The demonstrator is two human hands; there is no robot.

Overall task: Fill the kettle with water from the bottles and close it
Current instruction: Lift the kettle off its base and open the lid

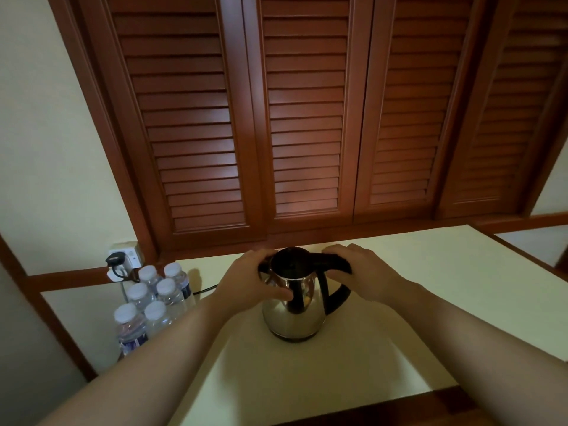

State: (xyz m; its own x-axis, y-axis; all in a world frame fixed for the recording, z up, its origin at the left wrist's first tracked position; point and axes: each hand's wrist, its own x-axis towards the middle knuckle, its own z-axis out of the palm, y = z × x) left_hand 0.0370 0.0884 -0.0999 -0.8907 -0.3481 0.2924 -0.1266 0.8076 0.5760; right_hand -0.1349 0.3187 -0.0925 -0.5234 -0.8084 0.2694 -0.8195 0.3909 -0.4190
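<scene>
Bare hands (246,281) (steel kettle (293,315))

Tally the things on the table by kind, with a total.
Water bottles: 6
Kettle: 1
Total: 7

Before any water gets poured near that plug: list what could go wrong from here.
1. The wall socket with its plug sits right behind the bottles; a spill while pouring might reach it or the cord.
2. The bottles stand packed together at the table's left edge; pulling one out may topple its neighbours off.
3. The left hand grips the kettle body and the right hand its handle top; forcing the lid could tip it.
</scene>
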